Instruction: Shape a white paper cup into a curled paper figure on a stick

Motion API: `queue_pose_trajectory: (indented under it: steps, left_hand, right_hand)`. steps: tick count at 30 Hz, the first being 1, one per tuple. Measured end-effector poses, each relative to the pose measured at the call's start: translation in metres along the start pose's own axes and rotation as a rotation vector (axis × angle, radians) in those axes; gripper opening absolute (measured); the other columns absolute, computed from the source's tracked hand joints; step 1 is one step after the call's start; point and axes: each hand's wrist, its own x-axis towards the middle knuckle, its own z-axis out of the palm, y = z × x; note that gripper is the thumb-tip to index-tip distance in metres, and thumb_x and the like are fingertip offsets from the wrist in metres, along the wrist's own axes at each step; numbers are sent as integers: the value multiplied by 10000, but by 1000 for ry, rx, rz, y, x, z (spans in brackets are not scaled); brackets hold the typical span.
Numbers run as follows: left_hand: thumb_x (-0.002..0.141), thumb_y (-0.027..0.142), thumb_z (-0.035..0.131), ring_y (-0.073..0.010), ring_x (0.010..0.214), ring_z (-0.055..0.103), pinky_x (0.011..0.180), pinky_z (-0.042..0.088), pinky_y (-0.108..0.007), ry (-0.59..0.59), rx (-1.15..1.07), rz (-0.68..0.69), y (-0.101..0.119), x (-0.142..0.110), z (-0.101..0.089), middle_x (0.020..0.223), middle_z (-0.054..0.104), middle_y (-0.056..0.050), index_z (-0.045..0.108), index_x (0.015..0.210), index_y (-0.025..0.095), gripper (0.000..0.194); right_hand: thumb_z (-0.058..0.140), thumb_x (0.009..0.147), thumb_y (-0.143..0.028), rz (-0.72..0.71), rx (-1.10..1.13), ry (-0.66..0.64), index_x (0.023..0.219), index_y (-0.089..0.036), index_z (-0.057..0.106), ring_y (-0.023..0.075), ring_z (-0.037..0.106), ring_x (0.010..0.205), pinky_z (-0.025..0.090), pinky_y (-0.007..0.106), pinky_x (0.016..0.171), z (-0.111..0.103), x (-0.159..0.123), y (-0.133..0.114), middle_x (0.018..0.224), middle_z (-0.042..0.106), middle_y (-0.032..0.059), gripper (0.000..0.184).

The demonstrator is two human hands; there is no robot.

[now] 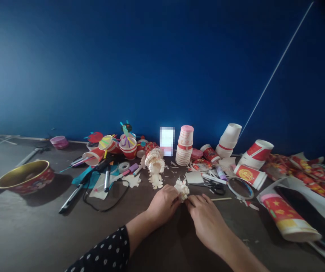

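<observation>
Cream curled-paper cluster [181, 190] sits pinched above a cluttered dark brown tabletop [23, 230], between a person's left hand [162, 204] and right hand [207, 219]. The left fingers [171, 199] are closed firmly around the cluster's near side; the right fingertips [190, 203] meet its lower edge, though this view cannot tell whether they grip or only touch. A taller ruffled cream paper figure [154, 162] stands just behind, its curled layers above hanging cut strips. The cluster in hand shows no such strips and appears the less finished piece. Small cream paper snippets [171, 172] lie near the figure's base. Black-handled scissors [217, 187] and a thin wooden stick [221, 198] rest near the right hand, while a stack of white paper cups [184, 151] rises behind. Dark tabletop stretches before both forearms and left toward a gold-rimmed red bowl [25, 177], leaving open room there. On the right, a red paper cup with a gold band [288, 219] lies on its side, hemming in the space, and the clutter crowds against a deep blue wall [151, 64].
</observation>
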Motion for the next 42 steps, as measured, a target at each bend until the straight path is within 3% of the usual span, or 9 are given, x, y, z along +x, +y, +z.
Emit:
queue_pose_trajectory:
  steps: [11,18,23,25,31,42]
  left_hand:
    - [771,177,620,-168,776,546,701,422,-264,-3,19,14,-3,0,3,771,629,-35,601,645,157,129]
    - [800,197,596,-148,706,532,654,407,-245,23,101,51,-1,4,4,710,617,-22,619,650,165,154]
    - [818,203,562,-148,676,522,643,394,-250,23,161,77,0,5,4,665,613,-18,606,624,168,201]
    - [813,194,560,-152,684,525,647,395,-254,28,166,70,0,5,5,671,615,-22,611,640,165,183]
    - [800,225,581,-168,705,532,650,400,-265,40,186,19,-1,2,8,681,608,-36,622,643,163,174]
    - [798,229,584,-178,729,529,670,409,-273,-11,173,-54,2,3,7,705,612,-45,623,647,162,169]
  right_hand:
    - [324,834,-41,15,-80,31,1163,-116,575,236,510,1014,288,387,949,8,1,-3,1088,592,133,420]
    - [339,809,-13,27,-74,89,1051,-116,634,248,524,989,286,399,958,15,0,-7,1017,608,131,395]
    - [359,814,-33,39,134,110,1045,-169,627,186,553,986,281,331,966,11,1,6,1013,645,75,379]
    - [370,830,-72,67,182,144,967,-186,650,169,568,919,333,287,893,9,3,14,930,657,54,331]
    - [439,821,-134,86,247,232,774,-203,664,163,538,833,363,251,750,12,13,32,816,622,27,239]
    - [438,840,-104,83,228,285,782,-182,589,177,508,831,349,264,743,29,21,36,824,585,35,180]
